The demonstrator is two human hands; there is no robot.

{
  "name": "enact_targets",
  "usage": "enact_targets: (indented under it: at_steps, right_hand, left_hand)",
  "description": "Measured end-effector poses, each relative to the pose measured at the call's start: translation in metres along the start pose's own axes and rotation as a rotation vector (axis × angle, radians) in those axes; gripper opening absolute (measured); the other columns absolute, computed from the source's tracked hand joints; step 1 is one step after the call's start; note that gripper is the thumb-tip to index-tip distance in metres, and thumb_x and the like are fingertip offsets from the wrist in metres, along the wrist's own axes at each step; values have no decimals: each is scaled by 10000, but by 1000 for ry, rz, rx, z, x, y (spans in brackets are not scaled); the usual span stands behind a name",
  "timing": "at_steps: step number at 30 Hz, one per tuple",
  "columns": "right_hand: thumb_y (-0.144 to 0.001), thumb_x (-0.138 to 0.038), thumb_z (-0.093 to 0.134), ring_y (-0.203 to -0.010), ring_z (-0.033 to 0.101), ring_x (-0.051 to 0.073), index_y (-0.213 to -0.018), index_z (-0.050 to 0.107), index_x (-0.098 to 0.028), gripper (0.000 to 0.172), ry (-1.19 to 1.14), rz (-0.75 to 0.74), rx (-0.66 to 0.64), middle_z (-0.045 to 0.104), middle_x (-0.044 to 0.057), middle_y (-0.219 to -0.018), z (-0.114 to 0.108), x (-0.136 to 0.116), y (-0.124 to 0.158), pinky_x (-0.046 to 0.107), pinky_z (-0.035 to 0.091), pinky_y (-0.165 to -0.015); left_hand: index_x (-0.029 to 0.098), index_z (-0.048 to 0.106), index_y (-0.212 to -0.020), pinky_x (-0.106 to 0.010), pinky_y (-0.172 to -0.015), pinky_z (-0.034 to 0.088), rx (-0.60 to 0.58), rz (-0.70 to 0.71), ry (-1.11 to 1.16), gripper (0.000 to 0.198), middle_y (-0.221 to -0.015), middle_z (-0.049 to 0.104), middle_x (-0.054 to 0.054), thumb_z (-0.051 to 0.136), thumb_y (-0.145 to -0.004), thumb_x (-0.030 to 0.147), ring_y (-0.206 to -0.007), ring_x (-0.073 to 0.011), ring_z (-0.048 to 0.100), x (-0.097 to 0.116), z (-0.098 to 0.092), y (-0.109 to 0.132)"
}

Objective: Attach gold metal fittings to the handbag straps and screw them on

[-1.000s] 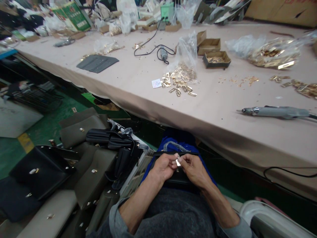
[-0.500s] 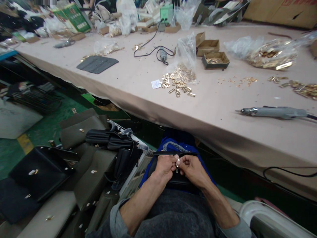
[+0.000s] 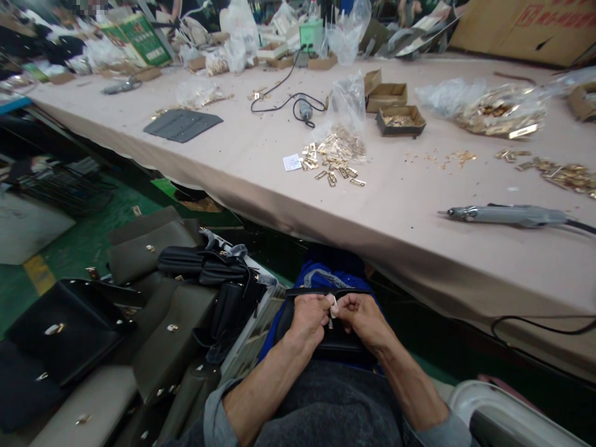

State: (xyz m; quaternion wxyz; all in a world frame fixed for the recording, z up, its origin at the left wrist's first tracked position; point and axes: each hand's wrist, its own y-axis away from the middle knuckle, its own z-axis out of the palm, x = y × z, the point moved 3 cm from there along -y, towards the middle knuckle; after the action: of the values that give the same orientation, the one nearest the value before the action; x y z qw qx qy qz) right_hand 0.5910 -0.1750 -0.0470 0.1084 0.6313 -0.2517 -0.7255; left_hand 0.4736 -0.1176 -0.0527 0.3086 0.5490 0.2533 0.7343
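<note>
A black bag (image 3: 342, 338) lies on my lap over blue cloth. My left hand (image 3: 311, 315) is closed at the bag's upper edge, its fingertips against a small shiny metal piece (image 3: 334, 300). From the other side my right hand (image 3: 356, 313) pinches the same piece between thumb and finger. The two hands nearly touch, and part of the metal is hidden behind the fingertips. Just below them a metal fitting (image 3: 331, 323) shows on the bag's front.
On the table (image 3: 279, 192) are gold metal pieces (image 3: 331, 177), a small box (image 3: 400, 121) of parts and a grey electric screwdriver (image 3: 512, 215). Black and olive bags (image 3: 162, 335) are piled at my left. A white rounded object (image 3: 488, 403) stands at lower right.
The view has shifted slightly. Both hands stay together at the bag's edge, and the small metal piece between their fingertips now looks thinner and more edge-on.
</note>
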Motion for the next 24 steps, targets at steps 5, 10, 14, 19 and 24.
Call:
enact_targets:
  at_steps: [5,10,14,19,24]
  right_hand:
    - [-679,-422,748,-498,525,130,-736,595,-146,321,-15,7,-11,612,27,-613,1,1,-1,229,425,-462]
    - [-690,-434,761,-483,513,125,-724,550,-165,343,-9,5,-6,577,4,-571,1,2,-3,221,417,-450]
    - [-652,-446,809,-539,556,147,-785,558,-166,399,-59,11,24,616,18,-645,0,4,-4,237,455,-478]
    - [-747,-435,779,-537,502,137,-810,583,-169,336,179,-109,131,576,1,-641,-4,-9,4,249,404,-494]
    - [-909,-196,635,-832,566,190,-1079,668,-209,173,699,-635,45,609,53,-952,8,-36,22,307,467,-760]
  left_hand:
    - [126,547,-489,-179,-351,182,-12,-6,1,302,-418,456,14,832,-589,129,-362,-51,334,0,-1,-1]
    - [127,552,-516,-174,-353,190,-20,-19,-13,314,-440,457,18,844,-628,147,-371,-48,340,-2,-2,-5]
    - [144,527,-556,-174,-358,201,-11,-28,-7,355,-464,459,28,868,-654,139,-382,-47,339,-1,-2,-7]
    - [159,508,-542,-171,-364,202,-19,-32,-15,371,-470,438,28,831,-715,100,-398,-49,328,1,-2,-6]
    - [171,470,-517,-176,-374,184,-73,-63,55,384,-457,374,51,799,-690,73,-406,-47,284,4,-6,-10]
